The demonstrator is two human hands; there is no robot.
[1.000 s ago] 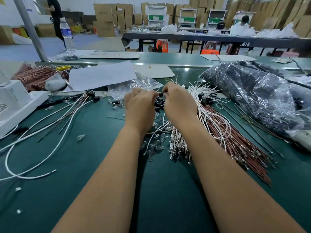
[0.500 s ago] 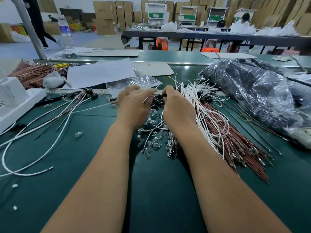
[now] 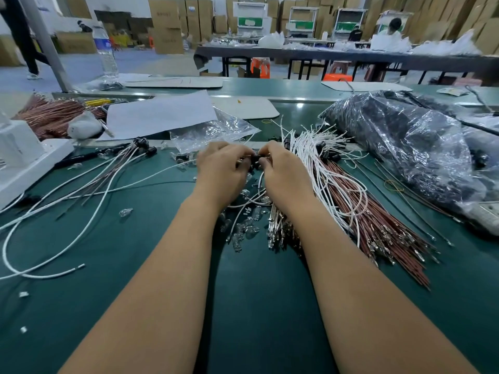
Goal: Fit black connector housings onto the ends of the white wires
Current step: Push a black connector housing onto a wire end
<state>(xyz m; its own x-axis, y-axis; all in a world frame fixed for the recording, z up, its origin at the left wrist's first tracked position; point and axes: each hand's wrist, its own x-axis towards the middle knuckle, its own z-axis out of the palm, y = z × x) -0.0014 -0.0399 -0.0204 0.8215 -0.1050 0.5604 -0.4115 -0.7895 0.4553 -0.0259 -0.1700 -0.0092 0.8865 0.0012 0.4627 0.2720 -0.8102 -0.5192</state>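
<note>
Both hands are meeting at centre of the green counter (image 3: 256,306), fingertips nearly touching. Left hand (image 3: 222,171) is curling its fingers round a small black connector housing (image 3: 255,159), w/ the right hand (image 3: 286,174) pinching at the same piece from the other side; can't tell exactly which fingers are on the housing vs. the wire end, too small & partly hidden. A white wire (image 3: 260,182) is trailing down from b/w the hands toward the wrists. Just right of the right hand, a fanned bundle of white wires (image 3: 324,163) is lying on top of a reddish-brown wire bundle (image 3: 378,225), metal terminals pointing toward the near edge. Small clear bulbs (image 3: 244,230) are scattered under & b/w the forearms. To the left, long white wires w/ black housings already on (image 3: 143,145) are sprawling across the counter. A clear plastic bag of dark parts (image 3: 405,147) is sitting at far right, a white paper sheet (image 3: 162,114) & a smaller clear bag (image 3: 213,132) beyond the hands.
</note>
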